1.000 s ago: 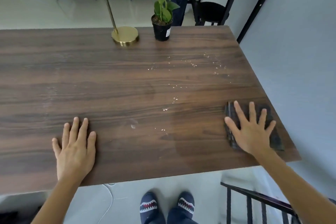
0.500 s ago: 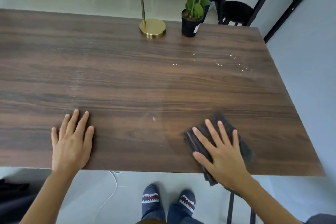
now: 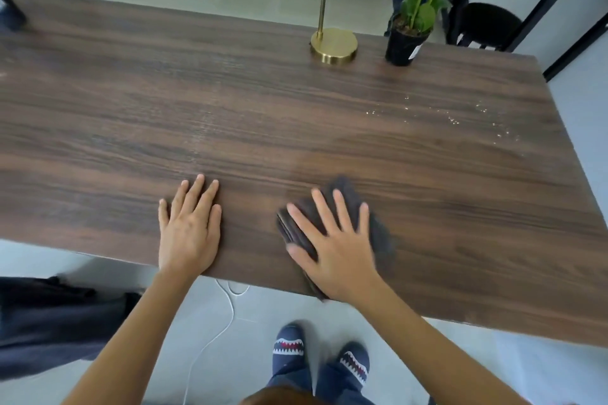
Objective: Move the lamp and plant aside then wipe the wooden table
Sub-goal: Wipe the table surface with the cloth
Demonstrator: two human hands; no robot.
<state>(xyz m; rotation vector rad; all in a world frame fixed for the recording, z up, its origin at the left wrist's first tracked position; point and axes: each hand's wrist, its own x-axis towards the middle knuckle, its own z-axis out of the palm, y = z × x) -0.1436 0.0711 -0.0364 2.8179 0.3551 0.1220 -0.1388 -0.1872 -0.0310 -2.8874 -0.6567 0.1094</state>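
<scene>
The right hand (image 3: 335, 246) lay flat, fingers spread, pressing a dark cloth (image 3: 378, 233) onto the wooden bench (image 3: 230, 115) near its front edge. The left hand (image 3: 189, 227) rested open and empty beside it. The lamp (image 3: 334, 44) and potted plant (image 3: 406, 39) stood by the far edge, crumbs (image 3: 460, 115) scattered nearby
</scene>
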